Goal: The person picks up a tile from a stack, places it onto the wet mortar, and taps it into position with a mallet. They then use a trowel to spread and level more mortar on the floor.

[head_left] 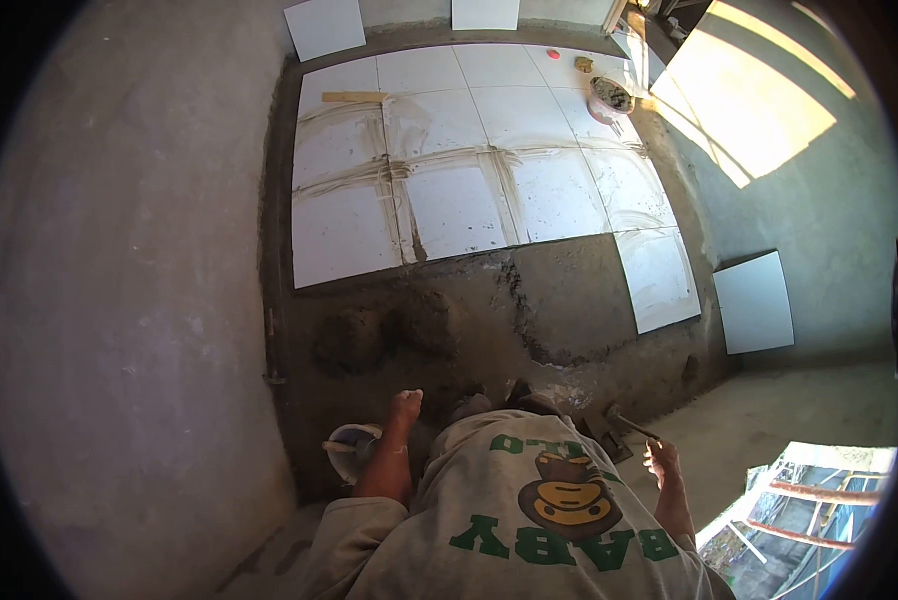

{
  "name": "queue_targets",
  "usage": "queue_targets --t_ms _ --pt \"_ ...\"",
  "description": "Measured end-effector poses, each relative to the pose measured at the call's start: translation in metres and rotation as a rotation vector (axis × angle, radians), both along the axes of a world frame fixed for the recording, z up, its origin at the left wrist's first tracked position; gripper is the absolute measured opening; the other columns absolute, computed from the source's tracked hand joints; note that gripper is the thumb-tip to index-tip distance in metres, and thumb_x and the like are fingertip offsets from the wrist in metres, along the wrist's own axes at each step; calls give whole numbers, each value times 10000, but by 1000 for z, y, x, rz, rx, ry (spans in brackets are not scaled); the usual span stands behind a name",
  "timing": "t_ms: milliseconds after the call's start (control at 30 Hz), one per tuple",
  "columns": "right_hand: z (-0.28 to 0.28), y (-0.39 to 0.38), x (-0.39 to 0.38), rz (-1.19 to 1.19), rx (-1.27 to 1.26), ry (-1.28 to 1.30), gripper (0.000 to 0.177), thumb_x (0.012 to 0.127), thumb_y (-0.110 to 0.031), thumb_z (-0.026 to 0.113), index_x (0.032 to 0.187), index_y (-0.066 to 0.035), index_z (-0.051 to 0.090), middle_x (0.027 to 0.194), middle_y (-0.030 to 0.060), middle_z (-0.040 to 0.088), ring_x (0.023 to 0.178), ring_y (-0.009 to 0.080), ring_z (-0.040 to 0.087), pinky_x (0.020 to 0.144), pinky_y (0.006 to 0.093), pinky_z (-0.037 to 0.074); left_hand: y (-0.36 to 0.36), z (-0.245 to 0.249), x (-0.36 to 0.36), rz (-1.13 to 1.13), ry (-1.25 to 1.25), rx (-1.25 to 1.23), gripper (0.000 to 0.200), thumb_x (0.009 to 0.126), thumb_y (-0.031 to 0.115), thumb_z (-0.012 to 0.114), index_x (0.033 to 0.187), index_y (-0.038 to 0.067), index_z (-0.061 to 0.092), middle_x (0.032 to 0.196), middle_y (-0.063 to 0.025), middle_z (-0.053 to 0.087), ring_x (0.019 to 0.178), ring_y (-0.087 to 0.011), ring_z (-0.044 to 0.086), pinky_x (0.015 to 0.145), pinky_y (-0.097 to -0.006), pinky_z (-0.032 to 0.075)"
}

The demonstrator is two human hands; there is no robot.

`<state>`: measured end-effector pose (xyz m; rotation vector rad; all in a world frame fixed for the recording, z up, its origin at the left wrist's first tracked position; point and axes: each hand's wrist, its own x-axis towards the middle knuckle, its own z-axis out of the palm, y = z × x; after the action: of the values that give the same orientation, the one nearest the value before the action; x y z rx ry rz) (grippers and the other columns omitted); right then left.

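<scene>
Logging tiles (549,195) laid far side, near floor (574,285) untiled; left hand (405,408) and right hand (662,460) half curled, we cannot tell their hold.

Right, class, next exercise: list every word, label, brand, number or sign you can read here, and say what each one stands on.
"BABY": green, upside down, on the T-shirt.
A second green word there, above the monkey print: folded; only an "O" is clear.
No text can be made out on the white floor tiles.
</scene>
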<state>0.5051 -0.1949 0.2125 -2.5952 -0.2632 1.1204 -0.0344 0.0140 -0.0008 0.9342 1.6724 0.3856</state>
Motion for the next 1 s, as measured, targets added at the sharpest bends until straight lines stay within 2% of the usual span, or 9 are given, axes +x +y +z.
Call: queue_targets --t_ms 67,233,400,467,700,767,900,1000 --pt "-4 -4 0 53 10 0 278 912 -304 612 894 -28 632 750 62 620 634 143 592 545 302 509 3 12 0 -1 -39 -2 430 851 394 562 819 -24 654 706 -144 648 673 -238 633 662 -395 481" --pt "15 8 -19 9 -1 36 277 919 -308 601 860 -38 626 705 34 601 604 125 568 556 306 516 1 9 0 1 26 28 419 844 386 571 796 -24 648 684 -117 637 648 -225 622 646 -390 482" --pt "3 1 -16 16 -13 10 288 918 -316 603 824 -45 620 696 30 594 602 120 565 552 308 515 0 6 0 23 -8 -16 402 833 369 594 786 -26 649 674 -89 631 630 -187 606 630 -374 484" --pt "-7 -5 -10 73 -32 24 342 922 -376 555 1014 -52 612 861 109 676 652 186 633 530 300 483 0 6 -1 60 -81 -44 386 829 359 608 804 -24 654 680 -71 634 632 -150 598 618 -348 483" --pt "-12 -6 -13 24 -19 51 346 918 -382 569 1037 -62 620 817 80 664 632 167 620 513 285 472 10 29 6 22 -80 -90 358 836 345 622 867 -10 655 698 -46 625 610 -134 578 598 -322 476" --pt "5 5 -29 -36 29 28 272 870 -283 636 773 -32 600 672 33 580 582 110 551 516 282 482 10 25 3 75 -116 -89 344 837 340 624 862 -1 653 702 -44 619 604 -142 579 594 -318 476" --pt "7 4 -36 -73 45 37 257 853 -252 631 735 -30 581 657 32 574 559 103 532 483 275 444 17 21 2 -8 -79 -76 342 836 341 625 862 0 646 710 -45 616 605 -147 582 593 -320 479" --pt "-3 -3 -37 -97 48 48 278 841 -279 630 757 -16 596 674 52 597 569 126 560 507 293 476 25 21 0 -23 -44 -118 343 835 345 625 859 3 643 713 -47 619 607 -149 586 597 -323 485"
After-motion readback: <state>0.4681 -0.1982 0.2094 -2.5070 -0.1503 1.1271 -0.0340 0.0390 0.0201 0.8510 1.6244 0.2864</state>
